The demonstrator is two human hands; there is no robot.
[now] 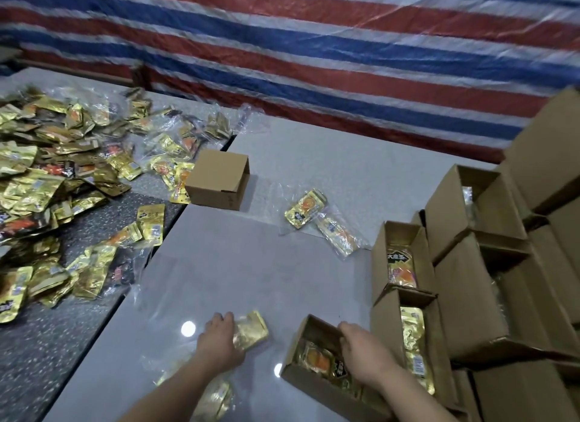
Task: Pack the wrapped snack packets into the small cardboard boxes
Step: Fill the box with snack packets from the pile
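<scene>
We are partway through packing, judging by the boxes already loaded on the right. Our left hand (pixel 219 337) is curled over a gold snack packet (pixel 252 330) lying flat on the pale grey table (pixel 329 170) near us, fingers wrapped round its left edge, presumably to lift it. Our right hand (pixel 361 352) reaches into the open box (pixel 295 374) just beside it, fingers bent against the far wall and over the packets (pixel 317 359) already inside; whether it grips the wall or only presses the contents down we cannot tell, but holding the box steady would keep it from sliding as the next packet goes in. That box sits close to the packet, which keeps the carry short. To the right, filled boxes (pixel 405 264) stand on end with their open mouths up and packets showing, stacked against larger cartons (pixel 502 289), likely set aside as finished. A closed small box (pixel 219 183) waits farther off near the middle, and a clear bag holding packets (pixel 320 220) lies between it and the stack. The main supply, a loose heap of gold packets (pixel 47 176), spreads over the darker table on the left, well apart from the box in use, so each refill probably means a long reach. Another packet (pixel 216 399) lies under our left forearm, very near us.
</scene>
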